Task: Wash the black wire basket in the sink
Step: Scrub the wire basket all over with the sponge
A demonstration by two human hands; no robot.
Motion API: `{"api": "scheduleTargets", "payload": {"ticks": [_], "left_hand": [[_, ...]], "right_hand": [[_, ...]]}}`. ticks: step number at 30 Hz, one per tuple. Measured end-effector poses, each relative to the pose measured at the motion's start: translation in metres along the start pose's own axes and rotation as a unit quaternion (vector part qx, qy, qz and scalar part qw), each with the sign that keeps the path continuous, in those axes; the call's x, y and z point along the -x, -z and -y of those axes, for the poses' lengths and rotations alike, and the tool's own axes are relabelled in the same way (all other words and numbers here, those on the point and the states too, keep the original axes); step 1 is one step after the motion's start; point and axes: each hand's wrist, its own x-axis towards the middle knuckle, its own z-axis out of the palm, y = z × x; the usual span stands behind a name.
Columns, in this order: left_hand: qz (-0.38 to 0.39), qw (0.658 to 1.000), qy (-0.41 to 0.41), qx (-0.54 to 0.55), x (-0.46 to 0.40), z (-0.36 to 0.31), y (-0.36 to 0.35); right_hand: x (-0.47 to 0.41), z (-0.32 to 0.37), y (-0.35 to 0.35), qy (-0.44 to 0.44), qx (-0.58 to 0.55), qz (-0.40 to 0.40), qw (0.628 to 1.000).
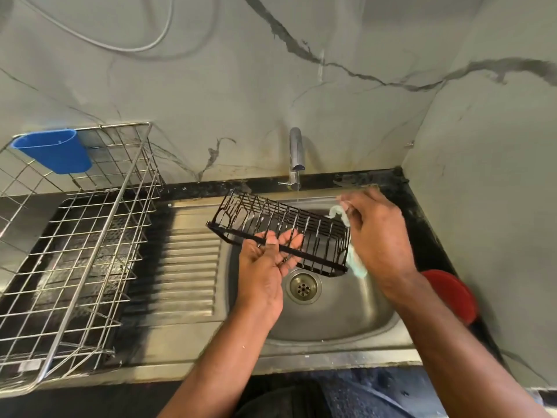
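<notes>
A long black wire basket (241, 217) hangs tilted over the steel sink (355, 315), its left end higher. My left hand (265, 267) grips the basket's near rim from below, fingers curled over the bar. At the basket's right end, my right hand (376, 236) holds a pale green cloth (354, 260) pressed against the wires. The tap (296, 158) stands behind the sink, with a thin stream of water falling from its spout. The drain (303, 287) shows beneath the basket.
A steel dish rack (75, 251) with a blue plastic cup (52, 150) hooked on it fills the left counter. The ribbed drainboard (190, 267) lies between rack and sink. A red round object (452, 294) sits at the right, near the corner wall.
</notes>
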Motion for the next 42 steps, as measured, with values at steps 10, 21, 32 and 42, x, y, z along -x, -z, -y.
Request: {"api": "scheduleTargets", "payload": {"ticks": [10,21,32,42], "left_hand": [[0.091,0.988,-0.065,-0.104,0.012,0.009,-0.005],[0.038,0.995,-0.072,-0.061,-0.003,-0.015,0.005],[0.038,0.998,-0.037,-0.032,-0.01,-0.014,0.004],[0.039,0.998,-0.046,-0.031,-0.008,-0.022,0.003]], "right_hand": [[-0.033,0.039,-0.025,0.192,-0.119,0.098,0.969],[0.005,0.002,-0.015,0.275,0.044,0.098,0.955],[0.013,0.004,0.003,0.265,0.095,0.121,0.952],[0.003,0.022,0.004,0.292,-0.02,0.112,0.95]]}}
